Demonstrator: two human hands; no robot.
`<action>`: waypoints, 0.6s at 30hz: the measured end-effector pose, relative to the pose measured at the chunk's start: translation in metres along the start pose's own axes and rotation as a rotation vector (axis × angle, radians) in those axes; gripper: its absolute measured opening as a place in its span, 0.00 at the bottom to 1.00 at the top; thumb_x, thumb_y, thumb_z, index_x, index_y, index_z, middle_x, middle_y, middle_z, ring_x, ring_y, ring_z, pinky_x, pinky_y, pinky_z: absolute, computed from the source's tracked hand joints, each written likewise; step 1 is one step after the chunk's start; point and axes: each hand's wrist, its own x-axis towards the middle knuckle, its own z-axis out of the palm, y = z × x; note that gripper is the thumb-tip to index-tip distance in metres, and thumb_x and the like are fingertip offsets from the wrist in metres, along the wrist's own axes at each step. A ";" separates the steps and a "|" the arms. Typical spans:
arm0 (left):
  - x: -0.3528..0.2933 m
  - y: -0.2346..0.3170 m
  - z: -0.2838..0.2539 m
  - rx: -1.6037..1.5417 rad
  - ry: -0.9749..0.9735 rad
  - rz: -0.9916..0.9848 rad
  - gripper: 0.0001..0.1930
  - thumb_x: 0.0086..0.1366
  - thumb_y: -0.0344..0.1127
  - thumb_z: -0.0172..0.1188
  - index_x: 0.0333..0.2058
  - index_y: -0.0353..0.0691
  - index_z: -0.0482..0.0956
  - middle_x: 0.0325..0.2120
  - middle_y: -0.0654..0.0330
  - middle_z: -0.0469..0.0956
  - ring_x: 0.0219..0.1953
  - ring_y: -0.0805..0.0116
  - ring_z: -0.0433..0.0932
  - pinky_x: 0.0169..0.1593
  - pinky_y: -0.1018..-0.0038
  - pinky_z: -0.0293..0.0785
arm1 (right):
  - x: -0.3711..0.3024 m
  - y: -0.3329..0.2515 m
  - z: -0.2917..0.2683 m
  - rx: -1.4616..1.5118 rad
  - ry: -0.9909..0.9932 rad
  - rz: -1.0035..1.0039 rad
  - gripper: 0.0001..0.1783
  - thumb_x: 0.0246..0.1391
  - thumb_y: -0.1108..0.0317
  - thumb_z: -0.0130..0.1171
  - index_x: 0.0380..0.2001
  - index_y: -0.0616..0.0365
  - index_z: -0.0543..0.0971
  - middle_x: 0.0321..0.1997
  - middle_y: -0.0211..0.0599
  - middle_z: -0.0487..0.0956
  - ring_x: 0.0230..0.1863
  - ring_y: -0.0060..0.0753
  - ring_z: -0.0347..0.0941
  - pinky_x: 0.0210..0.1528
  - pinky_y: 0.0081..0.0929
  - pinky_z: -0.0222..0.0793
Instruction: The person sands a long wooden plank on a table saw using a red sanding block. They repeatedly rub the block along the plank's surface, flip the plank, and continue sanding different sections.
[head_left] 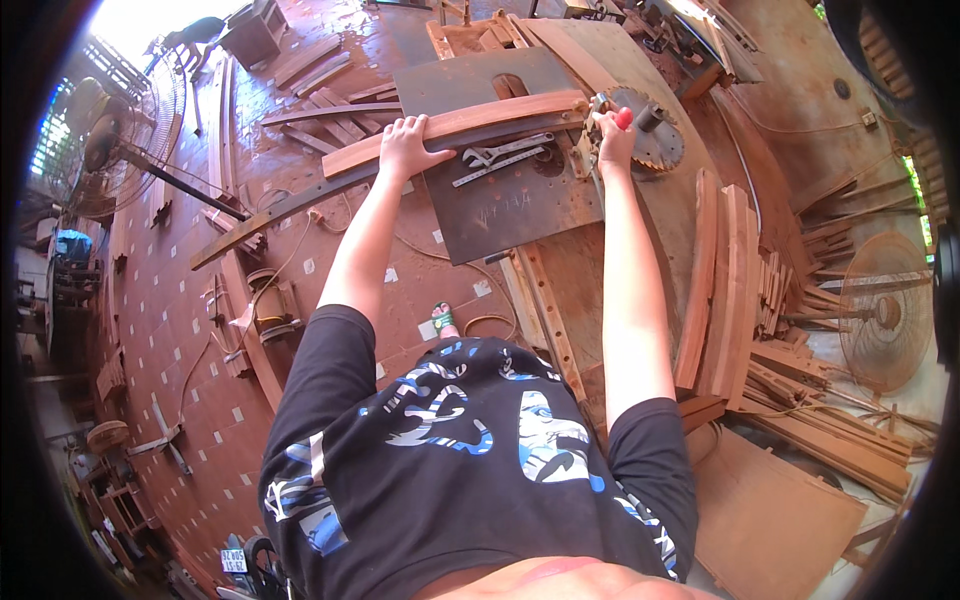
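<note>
A long, slightly curved wooden piece (455,126) lies across a dark metal machine table (500,215). My left hand (406,148) grips it left of its middle, fingers over the far edge and thumb stretched to the right. Beyond its right end, my right hand (612,145) is closed on a red-knobbed handle (623,119) at a metal clamp fitting; the palm hides part of the handle. Just right of that hand stands a toothed circular saw blade (655,150) on a shaft. An adjustable wrench (500,151) and other flat metal tools lie on the table close to the wooden piece.
A long bar (270,225) juts left from the table. Curved wooden pieces (715,290) are stacked at the right, near a standing fan (885,312). More boards (345,115) lie on the tiled floor at far left. A second fan (105,145) stands there, with cables (290,265) across the floor.
</note>
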 end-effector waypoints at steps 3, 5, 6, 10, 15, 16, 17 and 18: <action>-0.018 0.015 -0.007 0.003 -0.016 0.000 0.53 0.49 0.79 0.66 0.60 0.37 0.76 0.54 0.53 0.79 0.61 0.54 0.74 0.65 0.58 0.66 | -0.018 0.005 -0.022 0.039 -0.009 0.016 0.07 0.58 0.74 0.65 0.39 0.63 0.84 0.42 0.26 0.83 0.39 0.15 0.72 0.47 0.17 0.64; -0.032 0.025 -0.012 0.000 -0.007 0.010 0.53 0.49 0.79 0.66 0.61 0.37 0.76 0.53 0.53 0.79 0.60 0.54 0.74 0.65 0.58 0.66 | -0.034 0.006 -0.036 0.001 -0.009 0.007 0.08 0.59 0.73 0.65 0.41 0.64 0.84 0.41 0.25 0.82 0.38 0.15 0.71 0.47 0.17 0.64; -0.040 0.031 -0.014 -0.005 -0.001 0.017 0.54 0.49 0.79 0.66 0.61 0.37 0.76 0.53 0.53 0.79 0.60 0.54 0.74 0.65 0.58 0.65 | -0.041 0.006 -0.043 0.000 0.001 -0.017 0.09 0.60 0.73 0.65 0.43 0.65 0.84 0.40 0.24 0.82 0.38 0.14 0.71 0.47 0.17 0.64; -0.076 0.051 -0.021 0.014 0.009 0.017 0.53 0.50 0.78 0.66 0.60 0.36 0.76 0.53 0.52 0.79 0.60 0.54 0.74 0.65 0.57 0.65 | -0.082 -0.012 -0.055 -0.014 0.059 -0.073 0.07 0.61 0.73 0.65 0.28 0.58 0.78 0.29 0.16 0.71 0.32 0.11 0.65 0.40 0.16 0.62; -0.112 0.075 -0.031 0.024 0.021 0.039 0.52 0.50 0.77 0.66 0.59 0.36 0.75 0.53 0.52 0.78 0.60 0.53 0.73 0.65 0.57 0.65 | -0.121 -0.029 -0.083 -0.044 0.058 -0.080 0.04 0.63 0.71 0.65 0.34 0.60 0.80 0.30 0.15 0.71 0.31 0.10 0.64 0.34 0.16 0.61; -0.117 0.079 -0.034 0.013 0.014 0.043 0.52 0.50 0.77 0.66 0.60 0.36 0.75 0.53 0.52 0.78 0.60 0.54 0.73 0.65 0.57 0.65 | -0.126 -0.031 -0.088 -0.043 0.060 -0.101 0.04 0.63 0.72 0.64 0.36 0.60 0.81 0.30 0.15 0.71 0.31 0.10 0.64 0.34 0.16 0.61; -0.122 0.083 -0.036 0.003 0.007 0.047 0.52 0.50 0.77 0.66 0.60 0.35 0.75 0.53 0.52 0.78 0.60 0.54 0.73 0.65 0.57 0.65 | -0.132 -0.032 -0.094 -0.041 0.062 -0.122 0.04 0.63 0.72 0.64 0.38 0.61 0.82 0.30 0.15 0.71 0.31 0.10 0.64 0.34 0.16 0.61; -0.128 0.089 -0.037 0.004 0.008 0.057 0.52 0.50 0.77 0.66 0.60 0.35 0.74 0.53 0.52 0.78 0.60 0.54 0.73 0.65 0.57 0.65 | -0.137 -0.034 -0.099 -0.040 0.066 -0.142 0.05 0.63 0.72 0.64 0.39 0.62 0.82 0.31 0.15 0.71 0.31 0.10 0.64 0.34 0.16 0.61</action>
